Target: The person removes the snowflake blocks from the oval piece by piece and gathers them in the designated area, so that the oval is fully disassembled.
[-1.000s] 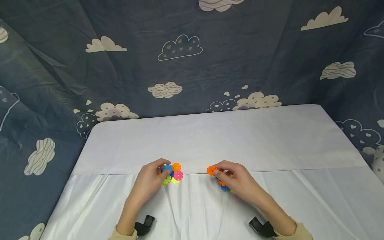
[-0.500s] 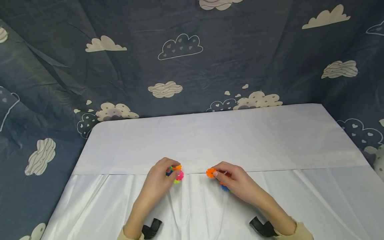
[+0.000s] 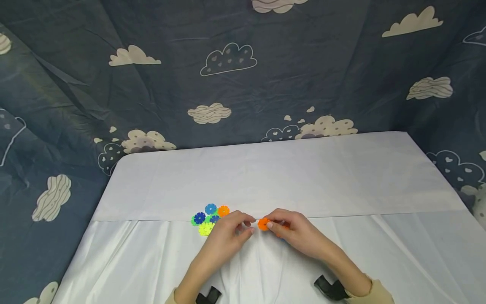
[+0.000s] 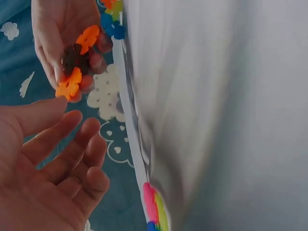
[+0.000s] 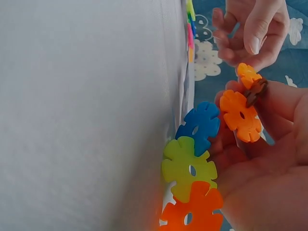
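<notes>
My right hand (image 3: 300, 232) pinches a short chain of flower-shaped interlocking discs: an orange disc (image 3: 263, 224) at the left end, a brown disc (image 5: 256, 91) in the middle and a second orange disc (image 5: 240, 115). Just left of the chain's end is my left hand (image 3: 228, 236), its fingers loosely bent and nothing between them. In the left wrist view its thumb tip overlaps the edge of the orange end disc. Below the right hand lie a blue disc (image 5: 199, 126), a yellow-green disc (image 5: 185, 168) and an orange-red disc (image 5: 197, 209), overlapping.
Behind the left hand lies a group of loose flower discs: light blue (image 3: 210, 208), orange (image 3: 223, 211), dark blue (image 3: 199, 218) and yellow (image 3: 206, 228). A white cloth (image 3: 288, 177) covers the table. A dark cloud-print curtain (image 3: 228, 93) hangs behind it.
The left hand has moved right, away from the disc group and towards the held chain, uncovering discs on the group's left side. The right hand has shifted slightly left and down with the chain.
</notes>
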`<state>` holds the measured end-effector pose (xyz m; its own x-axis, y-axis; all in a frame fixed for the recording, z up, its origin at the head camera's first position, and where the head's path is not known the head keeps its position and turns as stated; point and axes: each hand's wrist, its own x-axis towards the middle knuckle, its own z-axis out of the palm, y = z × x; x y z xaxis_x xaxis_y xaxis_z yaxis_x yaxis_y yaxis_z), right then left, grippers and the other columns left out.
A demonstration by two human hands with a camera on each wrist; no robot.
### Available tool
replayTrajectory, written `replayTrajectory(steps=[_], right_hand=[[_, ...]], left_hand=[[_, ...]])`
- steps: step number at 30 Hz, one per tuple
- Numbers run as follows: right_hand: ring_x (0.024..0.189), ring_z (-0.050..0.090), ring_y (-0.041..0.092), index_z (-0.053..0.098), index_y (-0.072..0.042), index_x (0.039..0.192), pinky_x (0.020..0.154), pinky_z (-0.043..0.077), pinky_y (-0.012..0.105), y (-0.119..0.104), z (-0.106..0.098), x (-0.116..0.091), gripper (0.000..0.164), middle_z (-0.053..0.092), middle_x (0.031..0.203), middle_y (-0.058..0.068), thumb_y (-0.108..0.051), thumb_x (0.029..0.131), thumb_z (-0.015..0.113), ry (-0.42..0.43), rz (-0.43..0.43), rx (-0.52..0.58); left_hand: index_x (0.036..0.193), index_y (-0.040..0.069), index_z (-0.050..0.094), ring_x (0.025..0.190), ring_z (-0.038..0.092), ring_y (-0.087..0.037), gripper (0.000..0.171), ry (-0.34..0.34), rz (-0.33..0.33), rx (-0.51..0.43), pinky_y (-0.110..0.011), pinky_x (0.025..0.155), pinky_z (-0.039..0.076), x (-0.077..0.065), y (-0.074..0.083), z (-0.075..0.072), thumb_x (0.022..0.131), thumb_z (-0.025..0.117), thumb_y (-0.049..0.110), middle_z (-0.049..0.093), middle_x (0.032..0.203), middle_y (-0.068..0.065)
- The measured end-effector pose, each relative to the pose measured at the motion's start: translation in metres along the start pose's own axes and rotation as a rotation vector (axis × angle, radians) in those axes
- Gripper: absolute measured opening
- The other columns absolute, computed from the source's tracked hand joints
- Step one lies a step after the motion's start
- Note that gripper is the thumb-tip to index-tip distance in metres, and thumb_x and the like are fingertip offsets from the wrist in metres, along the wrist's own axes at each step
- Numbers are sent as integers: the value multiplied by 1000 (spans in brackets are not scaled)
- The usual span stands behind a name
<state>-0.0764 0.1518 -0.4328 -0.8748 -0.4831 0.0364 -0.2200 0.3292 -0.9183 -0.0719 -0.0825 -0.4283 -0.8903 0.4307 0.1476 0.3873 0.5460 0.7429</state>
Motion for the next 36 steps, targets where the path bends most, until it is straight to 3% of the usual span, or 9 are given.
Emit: replayTrajectory(steps=[7, 15, 27, 32, 36], right_hand=[[85, 58, 16, 71, -28, 108, 75, 48, 28, 0, 1, -1, 14, 66, 101, -8, -23, 99, 61, -57, -9, -23], [89, 60, 14, 71, -28, 105, 80, 49, 29, 0, 3, -2, 13, 67, 100, -10, -21, 98, 63, -70, -22, -52], [82, 59, 12, 71, -32, 105, 73, 49, 27, -4, 4, -2, 14, 66, 95, -12, -23, 96, 66, -71, 21, -104], [79, 58, 13, 70, -33, 102, 71, 49, 27, -5, 4, -2, 14, 65, 91, -11, -21, 95, 67, -59, 14, -103], [79, 59, 14, 68, -32, 101, 70, 49, 28, -7, 6, -2, 7, 64, 88, -10, -28, 95, 67, -65, 25, -76]], left_hand=[[91, 16, 69, 75, 53, -6, 3, -48, -31, -4, -23, 68, 48, 0, 3, 7, 91, 72, 18, 58, 85, 14], [86, 21, 66, 64, 48, -5, 8, -116, -86, 23, -22, 57, 43, 1, 5, 9, 90, 72, 17, 52, 72, 12], [86, 23, 71, 71, 52, -7, 7, -96, -55, 6, -25, 64, 44, 0, 3, 3, 92, 71, 18, 58, 78, 16], [84, 23, 67, 67, 49, -5, 9, -96, -28, -3, -23, 60, 42, 0, 4, 4, 92, 71, 22, 53, 74, 14], [85, 25, 66, 65, 49, -4, 9, -100, 9, -9, -21, 58, 41, 1, 4, 6, 93, 70, 27, 53, 73, 14]])
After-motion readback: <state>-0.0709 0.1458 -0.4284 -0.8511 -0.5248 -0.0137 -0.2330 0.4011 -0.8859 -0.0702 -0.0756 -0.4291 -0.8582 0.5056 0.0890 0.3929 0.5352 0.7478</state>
